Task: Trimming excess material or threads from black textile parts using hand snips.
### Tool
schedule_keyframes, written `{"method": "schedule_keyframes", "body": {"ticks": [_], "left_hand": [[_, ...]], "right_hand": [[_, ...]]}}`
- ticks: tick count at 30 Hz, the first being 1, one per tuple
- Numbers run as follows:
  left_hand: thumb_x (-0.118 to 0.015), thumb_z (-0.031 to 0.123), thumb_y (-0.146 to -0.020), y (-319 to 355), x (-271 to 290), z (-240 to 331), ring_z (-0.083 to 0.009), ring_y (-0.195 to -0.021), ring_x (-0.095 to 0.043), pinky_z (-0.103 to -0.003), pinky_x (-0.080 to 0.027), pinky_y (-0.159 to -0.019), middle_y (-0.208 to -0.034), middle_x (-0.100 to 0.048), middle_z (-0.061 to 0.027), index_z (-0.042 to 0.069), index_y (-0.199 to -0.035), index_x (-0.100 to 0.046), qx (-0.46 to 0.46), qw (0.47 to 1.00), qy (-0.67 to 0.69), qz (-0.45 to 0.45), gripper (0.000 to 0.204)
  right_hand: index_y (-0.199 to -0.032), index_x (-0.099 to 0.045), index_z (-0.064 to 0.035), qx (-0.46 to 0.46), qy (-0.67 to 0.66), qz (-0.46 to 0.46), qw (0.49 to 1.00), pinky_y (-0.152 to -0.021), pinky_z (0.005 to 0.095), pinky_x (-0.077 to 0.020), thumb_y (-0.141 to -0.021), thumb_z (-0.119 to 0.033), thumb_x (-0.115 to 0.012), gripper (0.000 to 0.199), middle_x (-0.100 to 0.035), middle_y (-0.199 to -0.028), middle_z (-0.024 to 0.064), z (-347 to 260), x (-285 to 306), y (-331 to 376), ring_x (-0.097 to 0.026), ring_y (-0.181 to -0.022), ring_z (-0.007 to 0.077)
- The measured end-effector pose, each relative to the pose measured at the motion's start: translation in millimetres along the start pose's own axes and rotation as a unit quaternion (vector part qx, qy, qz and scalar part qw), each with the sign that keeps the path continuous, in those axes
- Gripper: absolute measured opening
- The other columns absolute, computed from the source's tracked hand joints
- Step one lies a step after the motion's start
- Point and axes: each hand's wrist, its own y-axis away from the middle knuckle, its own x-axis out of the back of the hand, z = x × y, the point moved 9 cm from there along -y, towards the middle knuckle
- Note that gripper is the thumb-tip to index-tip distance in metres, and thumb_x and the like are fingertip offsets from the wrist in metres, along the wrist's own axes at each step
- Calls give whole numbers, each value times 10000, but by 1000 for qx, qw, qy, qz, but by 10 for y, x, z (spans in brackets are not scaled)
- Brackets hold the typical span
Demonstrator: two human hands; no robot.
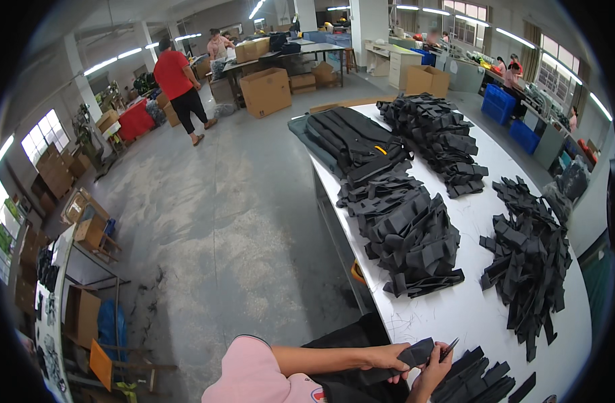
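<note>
At the near edge of the white table [415, 316], my left hand [387, 358] is closed on a folded black fabric piece [417, 352]. My right hand [434, 371] is beside it, fingers curled round small thread snips [450, 347] whose pointed blades stick out to the upper right. Just right of my hands lie more black fabric pieces [479, 379] in a loose row. Farther up the table is a large heap of similar black pieces [412, 235]. Short loose threads are scattered on the white top near my hands.
Two more heaps of black pieces lie along the table, a far one [435, 134] and a right one [526, 255]. Black backpacks [351, 138] are stacked at the far left corner. A person in red [175, 77] walks on the floor beyond, near a cardboard box [266, 93].
</note>
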Motion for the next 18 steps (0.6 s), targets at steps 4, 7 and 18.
{"method": "schedule_keyframes", "body": {"ticks": [4, 7, 18], "left_hand": [[-523, 149, -907, 25, 78, -200, -132, -659, -600, -233, -496, -568, -844, -597, -78, 31, -1112, -426, 13, 999, 38, -27, 256], [-527, 235, -925, 94, 142, -355, -134, -660, -604, -229, -500, -568, -842, -591, -73, 40, -1124, -426, 78, 996, 45, 1, 296], [-494, 226, -942, 101, 89, -66, -133, -511, -560, -248, -466, -461, -779, -566, -82, 37, -1109, -329, -19, 995, -4, 95, 301]], "right_hand": [[-939, -520, -12, 7, 27, -19, 999, -355, 157, -293, -906, -63, -500, 64, -433, -652, -14, 35, -40, 21, -362, -442, 20], [-935, -521, -13, 8, 43, -23, 999, -353, 159, -283, -906, -61, -498, 61, -431, -647, -16, 31, -76, 37, -353, -432, 19], [-955, -531, -10, 200, 160, 102, 961, -509, 187, -265, -944, -74, -458, 98, -426, -700, -28, -456, 293, 284, -330, -579, 29]]}}
